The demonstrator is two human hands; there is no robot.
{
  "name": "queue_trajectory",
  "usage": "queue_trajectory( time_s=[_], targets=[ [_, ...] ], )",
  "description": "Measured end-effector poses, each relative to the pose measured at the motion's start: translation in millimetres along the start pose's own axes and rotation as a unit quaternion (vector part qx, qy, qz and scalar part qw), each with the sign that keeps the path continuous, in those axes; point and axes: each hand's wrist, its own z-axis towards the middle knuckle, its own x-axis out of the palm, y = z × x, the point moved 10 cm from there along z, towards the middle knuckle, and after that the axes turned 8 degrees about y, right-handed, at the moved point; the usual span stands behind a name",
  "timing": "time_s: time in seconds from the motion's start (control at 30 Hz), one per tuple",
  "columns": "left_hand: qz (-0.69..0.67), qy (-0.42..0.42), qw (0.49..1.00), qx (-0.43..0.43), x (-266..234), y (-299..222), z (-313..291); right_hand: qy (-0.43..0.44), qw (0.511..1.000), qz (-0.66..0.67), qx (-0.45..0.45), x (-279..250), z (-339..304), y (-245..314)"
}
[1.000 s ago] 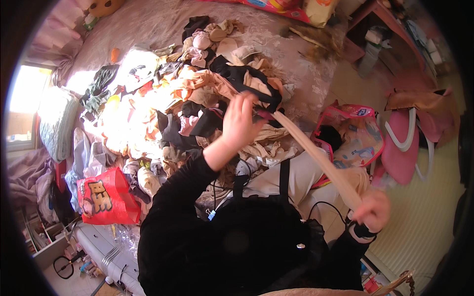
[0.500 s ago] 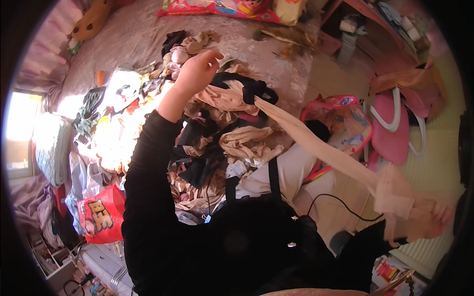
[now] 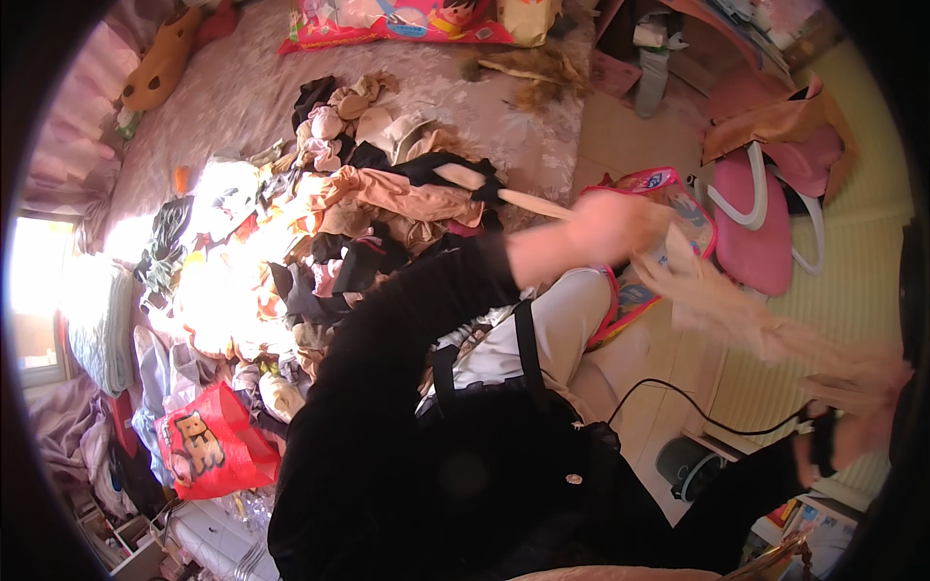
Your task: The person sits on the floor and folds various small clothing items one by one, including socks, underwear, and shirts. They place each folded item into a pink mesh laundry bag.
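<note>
A long, sheer beige pair of tights [image 3: 727,305] stretches from the clothes heap toward the far right of the view. My left hand [image 3: 615,228], smeared by motion, is closed around the tights partway along. At the right rim my right hand [image 3: 857,431] grips their other end, its fingers partly lost in the dark edge. Below and left of my left hand lies the heap of clothes [image 3: 387,194], mostly beige, black and pink stockings and small garments, with strong sunlight on its left part. A black garment [image 3: 484,179] lies where the tights leave the heap.
The heap lies on a pink patterned bedspread [image 3: 223,97]. A red printed bag [image 3: 218,441] is at the left. Beyond my left hand are a clear pink-edged bag [image 3: 688,208] and a pink chair [image 3: 751,228]. A dark bin [image 3: 690,467] stands near my right forearm, beside a black cable [image 3: 668,382].
My left hand has swung from above the heap to the right and taken hold of the tights. My right hand has moved slightly farther right, still with the tights.
</note>
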Motion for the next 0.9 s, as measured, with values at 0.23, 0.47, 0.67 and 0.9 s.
queue_trajectory(
  time_s=[0.23, 0.47, 0.67, 0.9],
  targets=[
    [-0.383, 0.022, 0.914, 0.131, 10, -171, 24, 0.006, 0.977, 0.123, 0.172, 27, -40, -99],
    [0.132, -0.059, 0.973, -0.178, -68, 97, -75, -0.027, 0.989, 0.114, 0.087, 11, -26, -62],
    [0.160, 0.064, 0.902, -0.396, -81, 262, -175, -0.037, 0.990, -0.107, -0.082, -87, 42, 37],
    [0.087, -0.055, 0.984, -0.146, -216, 92, -9, 0.118, 0.912, 0.357, 0.163, 60, 48, -72]
  ],
)
